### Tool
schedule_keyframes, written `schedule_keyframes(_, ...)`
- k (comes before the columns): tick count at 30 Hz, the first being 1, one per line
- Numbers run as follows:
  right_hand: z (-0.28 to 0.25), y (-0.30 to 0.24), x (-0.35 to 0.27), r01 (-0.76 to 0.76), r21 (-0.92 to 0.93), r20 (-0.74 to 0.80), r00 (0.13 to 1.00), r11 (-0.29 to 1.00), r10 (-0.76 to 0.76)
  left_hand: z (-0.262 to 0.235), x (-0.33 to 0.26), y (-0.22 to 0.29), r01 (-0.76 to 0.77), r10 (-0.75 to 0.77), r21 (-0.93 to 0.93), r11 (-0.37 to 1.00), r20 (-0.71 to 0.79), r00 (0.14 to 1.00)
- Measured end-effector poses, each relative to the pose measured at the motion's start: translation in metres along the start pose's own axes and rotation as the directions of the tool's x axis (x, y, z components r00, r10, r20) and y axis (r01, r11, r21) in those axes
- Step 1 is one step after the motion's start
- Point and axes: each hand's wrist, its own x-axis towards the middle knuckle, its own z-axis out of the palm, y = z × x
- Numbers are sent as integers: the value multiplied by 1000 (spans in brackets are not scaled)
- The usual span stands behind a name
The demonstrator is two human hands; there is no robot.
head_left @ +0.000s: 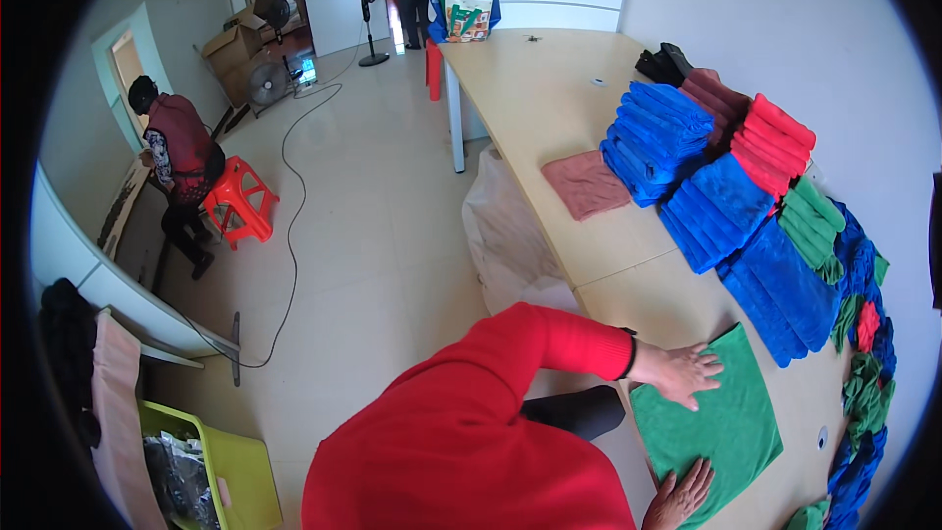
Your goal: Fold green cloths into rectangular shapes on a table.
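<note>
A green towel (pixel 721 422) lies spread flat on the pale wooden table (pixel 613 280). My left hand (pixel 679 374), with a dark band at its wrist, rests on the towel's far part, palm down and fingers apart. Close to the towel's near edge, my right hand (pixel 681 497) lies flat on the cloth with its fingers stretched out. Neither hand grips anything.
Folded blue towels (pixel 662 132), red towels (pixel 773 144) and green towels (pixel 812 221) are stacked along the wall side. A brownish-pink cloth (pixel 586 185) lies before them. Loose cloths (pixel 865 383) heap at the right edge. A person (pixel 186 152) sits on a red stool (pixel 240 201); a cable (pixel 294 245) crosses the floor.
</note>
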Motion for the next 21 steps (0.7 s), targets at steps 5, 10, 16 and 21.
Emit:
schedule_keyframes(5, -3, -3, 0, -17, 12, -1, 1000, 1000, 17, 31, 55, -31, 54, -61, -90, 995, -85, 994)
schedule_keyframes(10, 1, 8, -4, 24, -2, -4, 1000, 1000, -24, 55, 64, -38, 84, -93, -112, 990, -75, 993)
schedule_keyframes(16, -23, 83, 37, -221, 670, 365, 929, 709, -56, 20, 75, -24, 113, -114, 15, 993, 94, 989)
schedule_keyframes(21, -18, 132, 102, 71, 300, 328, 929, 951, -172, 16, 79, -21, 40, -38, -13, 999, 147, 988)
